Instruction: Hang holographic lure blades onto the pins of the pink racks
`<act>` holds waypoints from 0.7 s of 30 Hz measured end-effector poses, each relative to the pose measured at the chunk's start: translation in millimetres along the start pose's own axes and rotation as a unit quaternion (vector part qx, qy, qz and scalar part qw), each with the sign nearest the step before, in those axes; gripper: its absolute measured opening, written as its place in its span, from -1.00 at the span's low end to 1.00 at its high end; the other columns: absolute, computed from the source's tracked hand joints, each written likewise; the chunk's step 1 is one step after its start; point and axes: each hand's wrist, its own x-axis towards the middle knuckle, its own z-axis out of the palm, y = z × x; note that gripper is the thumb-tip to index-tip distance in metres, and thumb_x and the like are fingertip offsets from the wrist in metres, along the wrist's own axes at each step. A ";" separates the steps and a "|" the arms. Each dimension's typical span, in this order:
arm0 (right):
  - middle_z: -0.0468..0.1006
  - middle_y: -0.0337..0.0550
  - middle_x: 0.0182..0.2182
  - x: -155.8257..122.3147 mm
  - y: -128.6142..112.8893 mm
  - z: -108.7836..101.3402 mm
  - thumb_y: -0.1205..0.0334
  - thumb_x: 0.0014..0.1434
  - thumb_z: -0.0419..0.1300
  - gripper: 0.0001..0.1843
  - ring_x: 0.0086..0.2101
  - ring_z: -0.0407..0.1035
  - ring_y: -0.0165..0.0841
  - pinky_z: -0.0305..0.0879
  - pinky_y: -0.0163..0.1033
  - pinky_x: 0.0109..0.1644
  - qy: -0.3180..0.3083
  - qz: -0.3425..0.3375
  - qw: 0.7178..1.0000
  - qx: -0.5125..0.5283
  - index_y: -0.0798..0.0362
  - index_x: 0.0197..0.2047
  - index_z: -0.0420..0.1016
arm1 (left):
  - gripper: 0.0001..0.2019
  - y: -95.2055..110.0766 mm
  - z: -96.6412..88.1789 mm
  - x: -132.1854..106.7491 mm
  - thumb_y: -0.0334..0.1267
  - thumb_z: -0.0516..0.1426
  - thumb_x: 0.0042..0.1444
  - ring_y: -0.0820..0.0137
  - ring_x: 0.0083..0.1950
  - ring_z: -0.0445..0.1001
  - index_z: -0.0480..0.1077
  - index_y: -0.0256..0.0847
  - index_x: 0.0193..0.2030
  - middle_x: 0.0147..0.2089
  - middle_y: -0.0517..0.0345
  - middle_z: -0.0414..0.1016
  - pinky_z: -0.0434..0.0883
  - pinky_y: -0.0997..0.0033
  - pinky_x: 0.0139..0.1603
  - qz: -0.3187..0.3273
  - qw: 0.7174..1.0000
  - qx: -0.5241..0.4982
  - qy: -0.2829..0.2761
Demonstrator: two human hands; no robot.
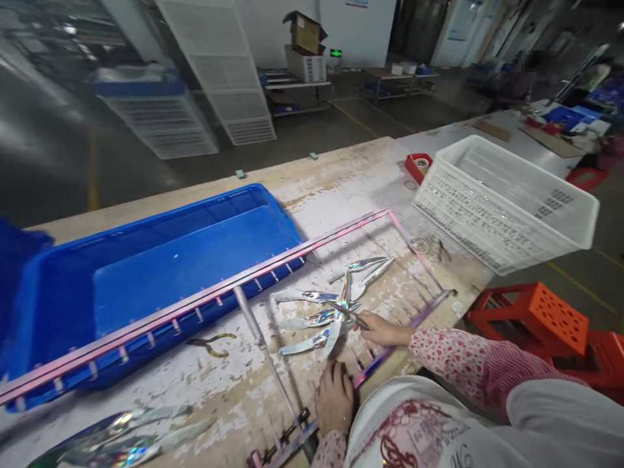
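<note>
My right hand (377, 328) is closed around a slim dark hand tool (359, 319), its tip over a cluster of long, tapered, iridescent silver pieces. One shiny piece (345, 292) lies across the others, just beyond the tool. My left hand (335, 393) holds nothing visible; its fingers lie loosely bent near the lower end of these pieces. Around them stretches a long pink-purple rack frame (341, 231) with rows of small pegs. The frame's lower rail (373, 368) passes close to my left hand. Pliers with yellowish handles (214, 344) rest farther left.
A blue tray (195, 260) lies partly under the frame's left side. More iridescent pieces (121, 435) are at lower left. A white plastic crate (502, 208) stands at right, near a red box (418, 168) with tape. Orange stools (541, 318) stand beside the table.
</note>
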 end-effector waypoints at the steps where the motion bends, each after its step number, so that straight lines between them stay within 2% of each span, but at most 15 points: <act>1: 0.42 -0.09 -0.17 -17.7 15.4 -9.4 0.48 -0.04 0.07 -0.62 -0.14 0.35 -0.30 0.27 -0.22 0.01 0.017 0.029 0.999 -0.009 0.09 -0.13 0.48 | -0.65 0.2 -5.1 1.2 -0.23 -0.05 0.24 0.14 0.12 0.43 0.43 -0.17 0.07 0.16 -0.10 0.42 0.39 0.09 0.04 0.000 1.000 0.004 0.012; 4: 0.45 -0.07 -0.21 -63.8 61.8 -38.2 0.43 -0.04 0.08 -0.69 -0.13 0.35 -0.26 0.25 -0.19 0.03 0.077 0.116 0.989 -0.053 0.10 -0.19 0.49 | -0.60 3.4 -25.9 12.5 -0.14 -0.04 0.25 0.12 0.09 0.42 0.37 -0.31 0.10 0.10 -0.19 0.44 0.36 0.13 0.02 0.000 0.998 0.038 0.056; 6: 0.47 -0.06 -0.23 -83.8 89.2 -56.6 0.41 -0.01 0.08 -0.73 -0.12 0.35 -0.26 0.24 -0.20 0.04 0.130 0.165 0.976 -0.056 0.11 -0.22 0.49 | -0.55 10.7 -41.7 30.1 -0.07 -0.04 0.25 0.08 0.05 0.41 0.33 -0.35 0.12 0.04 -0.21 0.45 0.35 0.13 -0.02 -0.014 0.994 0.074 0.077; 9: 0.48 -0.03 -0.19 -96.9 120.1 -85.9 0.36 0.05 0.08 -0.73 -0.09 0.36 -0.26 0.23 -0.20 0.06 0.234 0.246 0.938 -0.062 0.12 -0.17 0.49 | -0.51 30.6 -58.9 69.9 0.01 -0.05 0.25 0.06 0.00 0.40 0.30 -0.34 0.14 0.00 -0.20 0.44 0.33 0.13 -0.09 -0.043 0.988 0.123 0.078; 12: 0.48 0.00 -0.13 -99.0 143.9 -123.6 0.32 0.10 0.08 -0.66 -0.05 0.35 -0.24 0.21 -0.19 0.10 0.312 0.323 0.890 -0.081 0.13 -0.06 0.48 | -0.45 52.0 -61.5 113.1 0.04 -0.02 0.22 0.03 0.04 0.35 0.26 -0.35 0.18 0.12 -0.24 0.35 0.32 0.12 -0.06 -0.039 0.986 0.153 0.061; 15: 0.48 0.00 -0.12 -98.3 172.4 -167.3 0.30 0.14 0.08 -0.64 -0.04 0.34 -0.25 0.21 -0.23 0.08 0.316 0.365 0.870 -0.100 0.11 0.01 0.46 | -0.42 63.0 -55.8 149.8 0.02 0.03 0.17 -0.04 0.11 0.27 0.23 -0.32 0.23 0.25 -0.25 0.24 0.29 0.03 0.00 -0.049 0.977 0.202 0.037; 18: 0.47 0.02 -0.09 -93.7 209.4 -205.1 0.28 0.16 0.09 -0.66 -0.05 0.35 -0.24 0.23 -0.23 0.03 0.278 0.383 0.874 -0.113 0.10 0.01 0.45 | -0.47 63.1 -53.0 180.7 -0.02 0.04 0.14 -0.08 0.08 0.30 0.28 -0.27 0.19 0.20 -0.27 0.30 0.29 -0.05 -0.02 -0.086 0.965 0.247 -0.010; 19: 0.45 0.05 -0.07 -91.0 221.9 -214.7 0.26 0.17 0.09 -0.67 -0.05 0.35 -0.23 0.24 -0.22 0.01 0.266 0.385 0.877 -0.112 0.10 0.00 0.44 | -0.49 62.4 -53.6 189.8 -0.03 0.06 0.11 -0.10 0.06 0.32 0.33 -0.28 0.13 0.14 -0.31 0.34 0.30 -0.07 -0.04 -0.111 0.960 0.253 -0.035; 21: 0.41 0.13 0.00 -85.5 243.2 -229.3 0.21 0.17 0.12 -0.68 -0.01 0.32 -0.17 0.22 -0.16 0.05 0.242 0.375 0.888 -0.113 0.14 -0.02 0.45 | -0.59 62.9 -56.8 205.1 -0.02 0.10 0.03 -0.15 0.04 0.36 0.45 -0.30 -0.11 -0.01 -0.31 0.43 0.30 -0.13 -0.06 -0.163 0.954 0.239 -0.078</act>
